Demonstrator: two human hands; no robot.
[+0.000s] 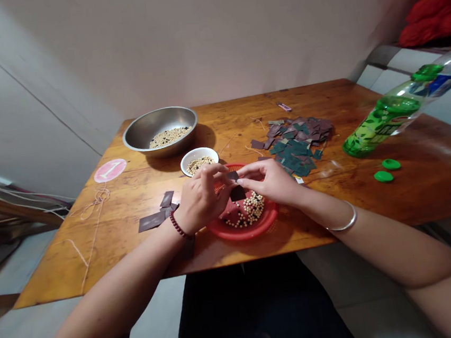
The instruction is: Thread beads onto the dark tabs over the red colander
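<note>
Above a red plastic basket my two hands meet around small dark fabric pieces. My left hand, with a beaded bracelet at the wrist, pinches the dark fabric from the left. From the other side, the thumb and fingers of my right hand grip it too. Pale beans with a few dark ones lie in the basket beneath. Just behind stands a small white bowl of similar beans. Several dark fabric pieces rest on the table left of my left hand.
A steel basin with beans stands at the back left. Behind my right hand spreads a pile of dark cloth squares. Plastic bottles and green caps are at right. Loose string and a pink disc lie left.
</note>
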